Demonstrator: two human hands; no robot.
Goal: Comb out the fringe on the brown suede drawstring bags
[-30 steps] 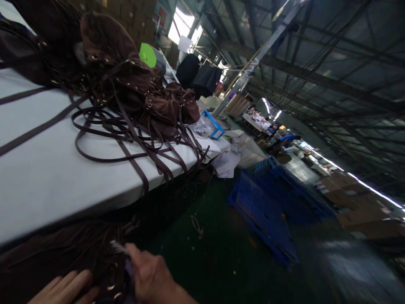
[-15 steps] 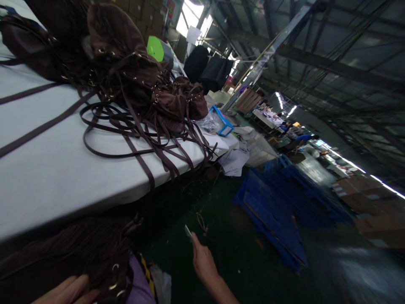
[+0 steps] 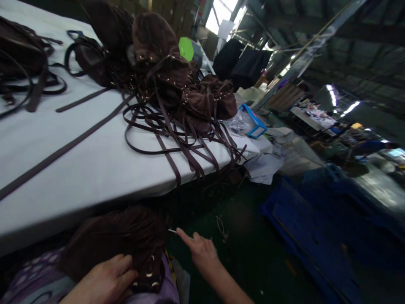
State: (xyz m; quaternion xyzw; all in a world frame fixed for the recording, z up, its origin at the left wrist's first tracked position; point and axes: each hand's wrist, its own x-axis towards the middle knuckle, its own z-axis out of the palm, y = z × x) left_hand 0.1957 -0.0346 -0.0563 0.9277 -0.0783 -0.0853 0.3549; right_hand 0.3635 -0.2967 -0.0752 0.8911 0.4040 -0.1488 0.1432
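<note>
Since half a second ago, in the head view, the right hand (image 3: 205,253) and its pale stick (image 3: 172,231) have come in close to the brown bag (image 3: 107,240). More of the left hand (image 3: 109,276) shows now, and so does more purple cloth (image 3: 41,268) by the bag. The bag lies on that cloth, low down, near the white table (image 3: 79,156).

The right hand's finger and thumb are pinched on the stick. Its tip is just beside the bag's fringe (image 3: 148,223), but I can't tell if they touch. The left hand lies on the bag with bent fingers, next to the gold rings (image 3: 155,284). I can't tell if it grips or only presses.

If the stick is sharp, a slip could nick the fringe. It is dark down there, so it would be easy to miss the right spot. If the left hand lifts, the bag might slide off the cloth, because the bag looks soft and floppy. A loose pinch could drop the stick on the dark floor (image 3: 234,249), where it would be hard to find. Up on the table, straps (image 3: 175,171) hang over the edge. If an arm caught one, it could tug the other bags (image 3: 156,38) down.
</note>
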